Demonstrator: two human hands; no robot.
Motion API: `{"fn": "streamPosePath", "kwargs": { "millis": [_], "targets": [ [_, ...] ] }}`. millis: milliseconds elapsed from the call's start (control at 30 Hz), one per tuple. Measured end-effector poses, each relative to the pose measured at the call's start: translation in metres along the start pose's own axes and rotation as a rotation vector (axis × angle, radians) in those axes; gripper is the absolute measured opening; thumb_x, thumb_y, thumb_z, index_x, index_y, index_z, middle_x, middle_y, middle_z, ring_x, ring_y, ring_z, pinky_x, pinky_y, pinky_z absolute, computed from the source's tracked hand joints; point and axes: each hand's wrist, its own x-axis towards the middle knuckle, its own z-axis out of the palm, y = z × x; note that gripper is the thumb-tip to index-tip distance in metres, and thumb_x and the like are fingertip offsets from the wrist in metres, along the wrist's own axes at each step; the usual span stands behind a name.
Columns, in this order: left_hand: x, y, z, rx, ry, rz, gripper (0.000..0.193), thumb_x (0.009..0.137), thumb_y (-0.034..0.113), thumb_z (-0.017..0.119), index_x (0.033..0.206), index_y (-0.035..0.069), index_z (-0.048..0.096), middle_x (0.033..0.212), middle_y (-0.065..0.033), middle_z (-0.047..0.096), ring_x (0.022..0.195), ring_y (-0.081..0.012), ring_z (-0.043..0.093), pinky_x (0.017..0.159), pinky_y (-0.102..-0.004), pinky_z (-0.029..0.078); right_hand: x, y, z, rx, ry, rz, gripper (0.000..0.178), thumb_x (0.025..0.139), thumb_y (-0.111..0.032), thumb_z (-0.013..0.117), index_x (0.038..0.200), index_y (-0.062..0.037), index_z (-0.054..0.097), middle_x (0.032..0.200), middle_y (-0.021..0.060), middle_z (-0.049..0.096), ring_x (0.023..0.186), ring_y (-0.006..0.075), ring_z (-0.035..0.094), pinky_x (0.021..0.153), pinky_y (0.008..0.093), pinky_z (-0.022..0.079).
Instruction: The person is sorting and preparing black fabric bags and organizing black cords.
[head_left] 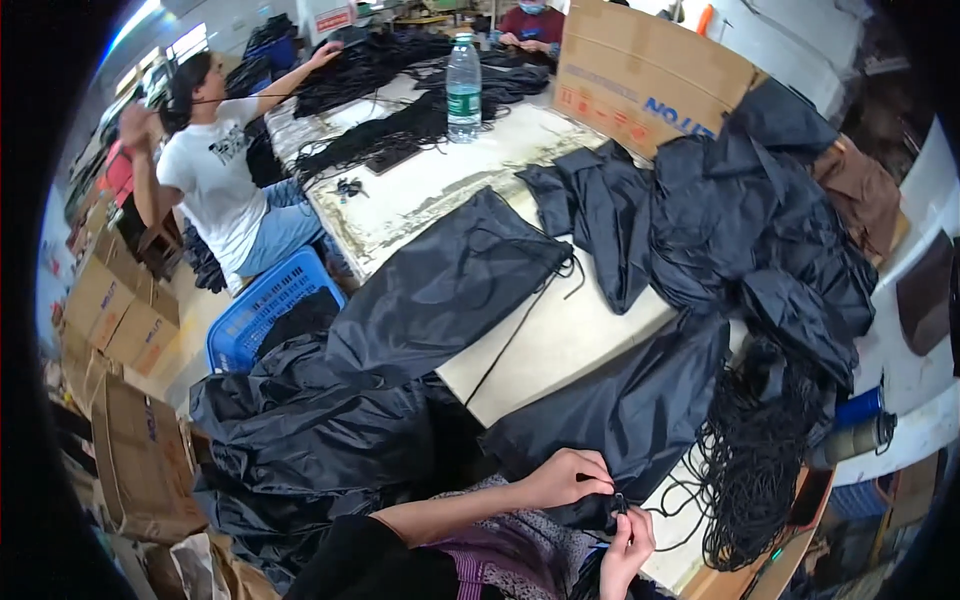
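Observation:
A black fabric bag (625,395) lies on the near table edge, its mouth toward me. My left hand (572,480) is closed, pinching the bag's edge. Right beside it, my right hand (628,540) is closed in a pinch on a thin black cord that trails from the fingers toward a tangled bundle of black cords (765,455). A small shiny bit shows between the two hands, too small to name. Farther off, another black drawstring bag (440,290) lies flat, with its cord hanging from one corner.
Black bags are heaped at the right (760,220) and in a pile (310,430) at the left. A blue basket (228,335) stands by the table. Behind are a plastic bottle (464,100), a cardboard box (640,70) and a seated co-worker (215,180) stretching a dark cord.

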Motion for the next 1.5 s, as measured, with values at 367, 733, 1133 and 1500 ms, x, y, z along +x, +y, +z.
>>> {"fn": "streamPosePath", "kwargs": {
  "millis": [367, 733, 1133, 1500],
  "targets": [
    [-0.004, -0.005, -0.006, -0.127, -0.006, -0.087, 0.012, 0.072, 0.008, 0.068, 0.079, -0.001, 0.067, 0.074, -0.0101, 0.06, 0.069, -0.0204, 0.059, 0.064, -0.0267, 0.045, 0.003, -0.004, -0.001, 0.089, -0.062, 0.201, 0.023, 0.086, -0.013, 0.053, 0.096, 0.0067, 0.057, 0.093, 0.0195, 0.059, 0.086, 0.0303, 0.054, 0.08, 0.0357, 0.043],
    [-0.002, -0.008, -0.003, -0.123, 0.03, -0.041, 0.013, 0.072, 0.009, 0.068, 0.08, -0.001, 0.066, 0.076, -0.0099, 0.06, 0.069, -0.0202, 0.058, 0.063, -0.0273, 0.045, 0.007, -0.01, 0.0, 0.117, -0.097, 0.287, 0.023, 0.087, -0.013, 0.053, 0.096, 0.0074, 0.057, 0.093, 0.0183, 0.06, 0.086, 0.0292, 0.056, 0.079, 0.0334, 0.044],
    [-0.008, -0.009, 0.001, -0.156, -0.044, -0.049, 0.013, 0.071, 0.008, 0.069, 0.079, -0.002, 0.066, 0.075, -0.0093, 0.059, 0.07, -0.02, 0.058, 0.064, -0.0276, 0.045, 0.002, -0.021, -0.007, -0.09, -0.132, 0.262, 0.017, 0.084, -0.005, 0.051, 0.094, 0.0048, 0.06, 0.093, 0.0186, 0.062, 0.086, 0.0288, 0.059, 0.078, 0.0332, 0.046],
    [0.004, -0.003, -0.013, -0.23, -0.085, -0.251, 0.008, 0.075, 0.002, 0.067, 0.081, -0.002, 0.067, 0.079, -0.006, 0.061, 0.072, -0.012, 0.057, 0.065, -0.022, 0.044, 0.013, -0.019, -0.012, -0.256, 0.035, -0.079, 0.006, 0.077, 0.002, 0.058, 0.084, 0.0031, 0.059, 0.075, 0.013, 0.061, 0.059, 0.0235, 0.059, 0.054, 0.0302, 0.046]
  ]
}}
